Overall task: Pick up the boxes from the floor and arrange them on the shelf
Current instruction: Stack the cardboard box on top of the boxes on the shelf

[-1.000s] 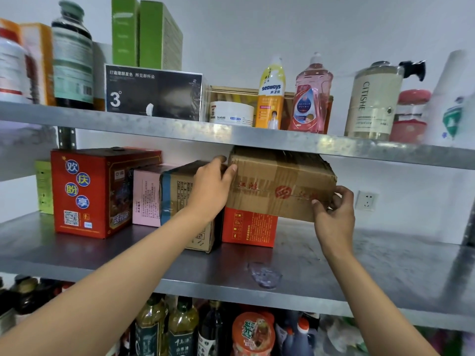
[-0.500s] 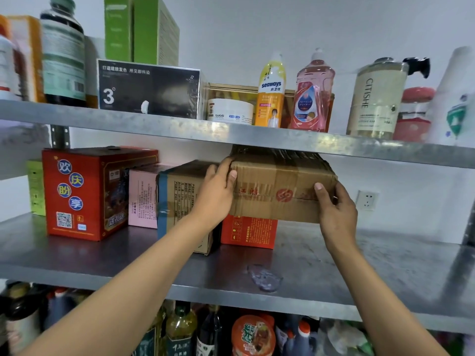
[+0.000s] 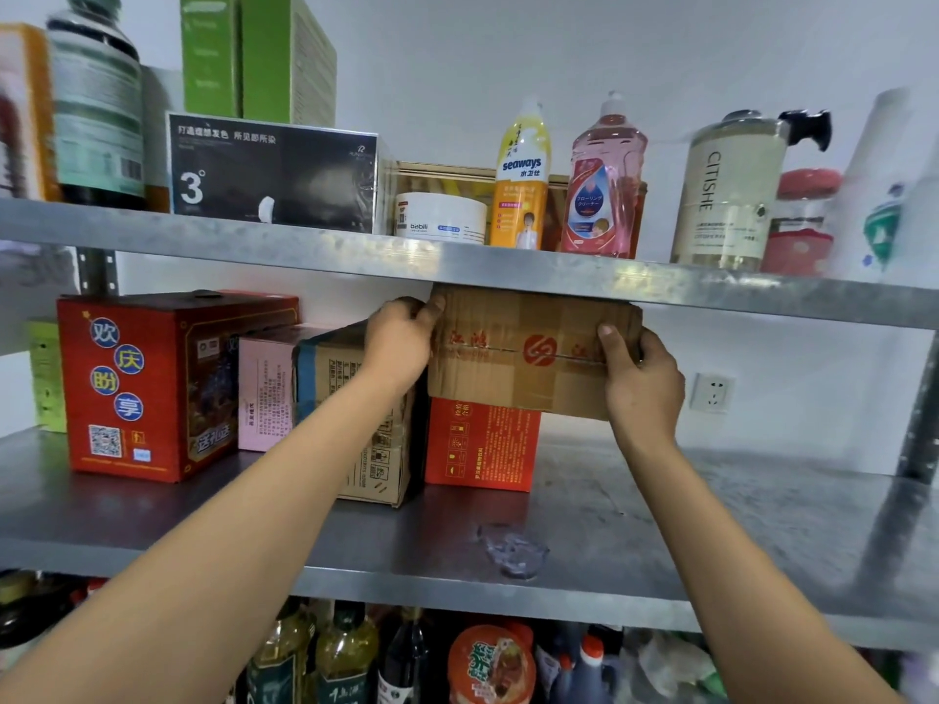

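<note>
A brown cardboard box (image 3: 523,358) with red print and clear tape sits on top of a small red-orange box (image 3: 480,444) on the middle metal shelf (image 3: 660,525). My left hand (image 3: 401,343) grips its left end and my right hand (image 3: 640,378) grips its right end. The box top reaches just under the upper shelf (image 3: 508,269). To the left stand a taped brown carton (image 3: 330,368), a pink box (image 3: 261,388) and a big red box (image 3: 152,383).
The upper shelf carries a black box (image 3: 274,175), green boxes (image 3: 259,58), a white jar (image 3: 439,215) and several bottles (image 3: 604,180). Oil and sauce bottles (image 3: 345,658) fill the level below. A crumpled clear plastic piece (image 3: 513,548) lies on the middle shelf; a wall socket (image 3: 711,393) is at the right.
The brown box has gone further back on the red-orange box and levelled out. Both hands have shifted onto its front corners.
</note>
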A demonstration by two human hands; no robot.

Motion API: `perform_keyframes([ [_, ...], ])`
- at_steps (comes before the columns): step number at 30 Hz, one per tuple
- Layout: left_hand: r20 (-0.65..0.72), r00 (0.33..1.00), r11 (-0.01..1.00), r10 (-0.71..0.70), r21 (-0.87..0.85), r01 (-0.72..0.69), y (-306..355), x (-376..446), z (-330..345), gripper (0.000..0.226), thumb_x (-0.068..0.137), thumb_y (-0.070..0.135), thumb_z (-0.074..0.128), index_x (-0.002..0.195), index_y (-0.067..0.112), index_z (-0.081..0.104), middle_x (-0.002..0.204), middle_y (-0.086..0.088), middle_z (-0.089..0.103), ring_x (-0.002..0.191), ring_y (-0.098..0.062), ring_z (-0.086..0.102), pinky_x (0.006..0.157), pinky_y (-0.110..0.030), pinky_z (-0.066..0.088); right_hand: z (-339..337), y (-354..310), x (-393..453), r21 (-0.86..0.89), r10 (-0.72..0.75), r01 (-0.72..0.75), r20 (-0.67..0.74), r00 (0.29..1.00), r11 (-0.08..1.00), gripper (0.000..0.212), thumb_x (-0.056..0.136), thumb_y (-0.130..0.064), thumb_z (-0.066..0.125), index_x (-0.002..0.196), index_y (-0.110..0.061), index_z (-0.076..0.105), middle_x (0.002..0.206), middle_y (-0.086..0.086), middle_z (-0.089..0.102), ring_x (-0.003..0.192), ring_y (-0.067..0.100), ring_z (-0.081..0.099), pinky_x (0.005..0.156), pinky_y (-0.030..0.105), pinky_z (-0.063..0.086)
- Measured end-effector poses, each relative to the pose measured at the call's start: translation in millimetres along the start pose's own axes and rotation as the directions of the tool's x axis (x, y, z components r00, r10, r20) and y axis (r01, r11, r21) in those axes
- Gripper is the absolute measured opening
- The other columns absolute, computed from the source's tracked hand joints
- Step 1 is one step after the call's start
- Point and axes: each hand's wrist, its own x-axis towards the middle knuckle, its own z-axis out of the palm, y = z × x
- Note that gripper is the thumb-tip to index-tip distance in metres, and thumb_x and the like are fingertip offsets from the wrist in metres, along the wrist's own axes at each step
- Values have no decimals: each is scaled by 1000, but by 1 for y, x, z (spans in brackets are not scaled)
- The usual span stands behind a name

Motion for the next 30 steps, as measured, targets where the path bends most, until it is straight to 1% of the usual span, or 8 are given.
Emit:
perform_keyframes([
  [3, -82, 996, 997, -34, 62, 39, 3, 7, 5, 45, 99, 37, 47, 88, -4, 63, 87, -18, 67, 82, -33, 63, 71, -35, 48, 4, -4, 8, -27, 24, -24, 2, 1000, 999, 32, 96, -47, 51, 98, -17, 62, 81, -7, 62, 79, 19, 58, 61, 27, 37],
  [6, -142, 989, 995, -53, 80, 64, -1, 10, 13, 40, 99, 33, 48, 92, -2, 66, 92, -18, 67, 85, -32, 63, 77, -36, 51, 9, 3, 7, -53, 37, -35, 49, 998, 998, 35, 96, -48, 51, 102, -15, 64, 88, -2, 65, 80, 20, 59, 62, 27, 38],
  [10, -191, 981, 996, -36, 74, 51, -9, 15, 19, 37, 100, 32, 46, 98, 2, 68, 100, -18, 68, 91, -30, 62, 74, -28, 42, 12, 15, 6, -14, 14, -12, 127, 992, 1000, 33, 96, -44, 54, 111, -16, 65, 99, -2, 69, 89, 17, 62, 64, 22, 44],
  [13, -198, 980, 993, -21, 109, 43, -12, 21, 22, 39, 101, 32, 44, 98, 2, 67, 102, -18, 68, 90, -28, 60, 72, -24, 35, 14, 21, 13, 16, 27, -30, 194, 981, 999, 32, 97, -39, 53, 118, -17, 62, 108, -1, 68, 98, 18, 63, 78, 28, 48],
  [15, -201, 979, 989, 14, 146, 16, -13, 23, 26, 40, 101, 32, 43, 96, 1, 67, 99, -19, 68, 90, -30, 61, 69, -24, 33, 16, 23, 21, 23, 27, -33, 226, 974, 999, 32, 98, -38, 51, 120, -17, 60, 111, -1, 67, 101, 20, 62, 81, 30, 49],
  [21, -167, 985, 979, 32, 203, 3, -15, 36, 27, 40, 100, 29, 47, 84, -2, 66, 86, -18, 67, 76, -26, 57, 64, -23, 29, 21, 31, 41, 101, 31, -63, 292, 956, 993, 30, 99, -33, 52, 121, -15, 60, 113, 1, 68, 101, 20, 63, 80, 28, 48],
  [28, -187, 981, 958, -45, 272, 95, -18, 57, 36, 37, 100, 29, 47, 83, 3, 67, 94, -18, 70, 74, -18, 50, 62, -22, 27, 43, 43, 58, 94, 60, -92, 299, 952, 991, 31, 98, -33, 52, 123, -16, 60, 117, 4, 68, 101, 23, 63, 82, 33, 50],
  [30, -204, 977, 958, -63, 262, 116, -21, 61, 38, 36, 99, 31, 49, 78, 6, 65, 94, -18, 70, 79, -22, 57, 64, -22, 27, 48, 47, 64, 79, 49, -77, 304, 951, 994, 32, 98, -35, 52, 123, -16, 60, 116, 4, 68, 98, 22, 63, 80, 32, 50],
])
